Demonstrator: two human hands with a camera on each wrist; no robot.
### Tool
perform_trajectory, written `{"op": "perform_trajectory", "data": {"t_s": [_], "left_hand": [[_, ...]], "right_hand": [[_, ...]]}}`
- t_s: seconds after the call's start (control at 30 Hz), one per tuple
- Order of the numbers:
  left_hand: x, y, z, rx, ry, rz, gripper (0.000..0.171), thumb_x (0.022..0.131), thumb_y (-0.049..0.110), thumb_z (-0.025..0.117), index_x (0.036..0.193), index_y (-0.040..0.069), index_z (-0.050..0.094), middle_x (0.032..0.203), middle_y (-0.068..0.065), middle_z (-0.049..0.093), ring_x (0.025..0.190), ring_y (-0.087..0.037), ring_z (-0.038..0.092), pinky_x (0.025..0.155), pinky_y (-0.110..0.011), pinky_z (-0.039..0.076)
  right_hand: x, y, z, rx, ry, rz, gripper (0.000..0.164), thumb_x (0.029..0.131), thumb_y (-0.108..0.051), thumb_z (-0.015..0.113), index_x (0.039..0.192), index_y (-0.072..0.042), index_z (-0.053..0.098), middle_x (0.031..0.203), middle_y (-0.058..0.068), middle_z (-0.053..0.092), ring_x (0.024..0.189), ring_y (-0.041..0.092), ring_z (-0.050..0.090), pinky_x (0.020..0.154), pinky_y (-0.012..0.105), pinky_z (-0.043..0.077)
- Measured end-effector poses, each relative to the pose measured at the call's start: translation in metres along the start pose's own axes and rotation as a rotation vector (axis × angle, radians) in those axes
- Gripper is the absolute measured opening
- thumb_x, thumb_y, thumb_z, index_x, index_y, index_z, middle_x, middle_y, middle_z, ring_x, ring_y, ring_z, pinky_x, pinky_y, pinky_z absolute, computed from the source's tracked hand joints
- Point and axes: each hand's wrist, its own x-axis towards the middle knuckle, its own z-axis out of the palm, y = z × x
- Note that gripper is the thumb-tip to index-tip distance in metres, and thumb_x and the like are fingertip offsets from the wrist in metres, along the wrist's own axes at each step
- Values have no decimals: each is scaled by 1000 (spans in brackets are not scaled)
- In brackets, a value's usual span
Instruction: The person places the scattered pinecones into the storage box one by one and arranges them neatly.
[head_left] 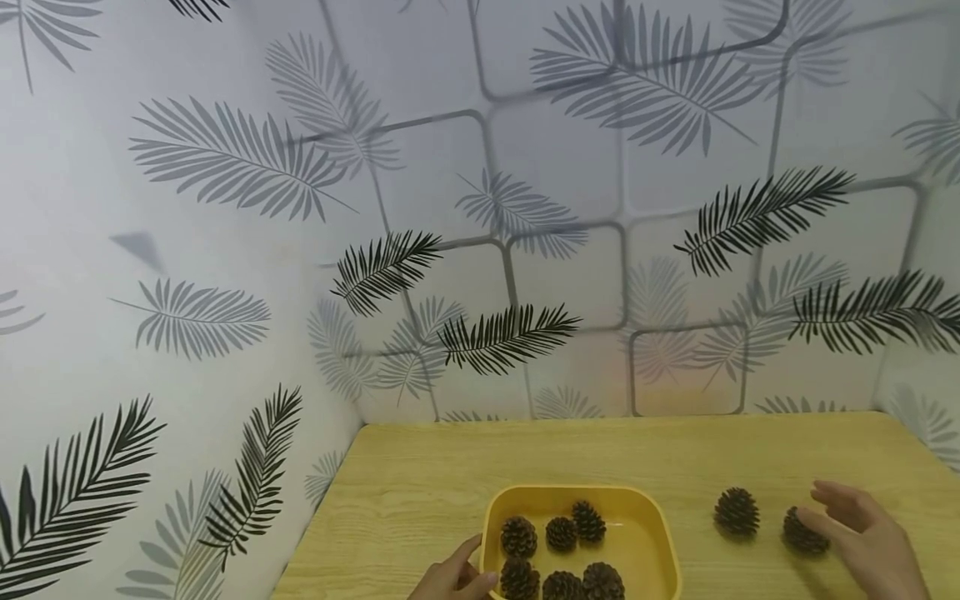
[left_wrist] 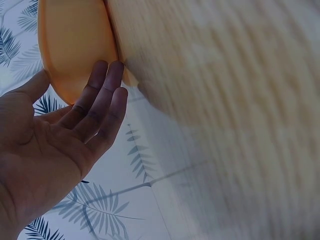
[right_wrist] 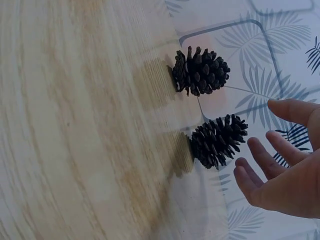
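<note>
A yellow plastic bin [head_left: 641,546] stands at the table's near middle, with several brown pine cones [head_left: 518,537] inside. My left hand [head_left: 450,577] holds the bin's left side, thumb at the rim and fingers against the outer wall [left_wrist: 75,45]. To the right of the bin, two more pine cones stand on the table, one farther left [head_left: 737,512] and one farther right [head_left: 802,533]. Beside the right one is my right hand [head_left: 873,542], fingers spread and loosely bent. The right wrist view shows a gap between this hand [right_wrist: 287,172] and the nearer pine cone [right_wrist: 218,141].
The light wood-grain table [head_left: 420,475] runs back to a wall [head_left: 562,275] with leaf prints and grey lines. Another patterned wall [head_left: 187,250] rises along the table's left edge.
</note>
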Motion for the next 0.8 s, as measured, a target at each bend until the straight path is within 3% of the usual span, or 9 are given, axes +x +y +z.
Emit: {"op": "perform_trajectory", "data": {"t_s": [0.3,0.53,0.8], "left_hand": [[-2,2,-1,-10,-9,6,76,99,57,65,160,19,42,93,-4,76,83,-26,76,77,-44,61],[0,-1,-4,-29,-12,12,75,100,56,65,161,19,42,93,-6,77,83,-28,76,78,-44,61],[-8,4,1,8,16,30,72,102,55,62,160,16,43,93,-2,76,82,-25,75,76,-41,60]], "right_hand": [[4,7,6,-28,-21,16,86,102,-33,68,160,9,20,158,40,25,141,64,25,108,74,33],[7,6,12,-64,-35,5,90,98,-28,76,159,9,21,158,41,25,140,65,25,108,74,33],[9,13,20,-51,-24,28,82,96,-13,76,157,9,25,157,40,25,139,65,24,107,74,32]]}}
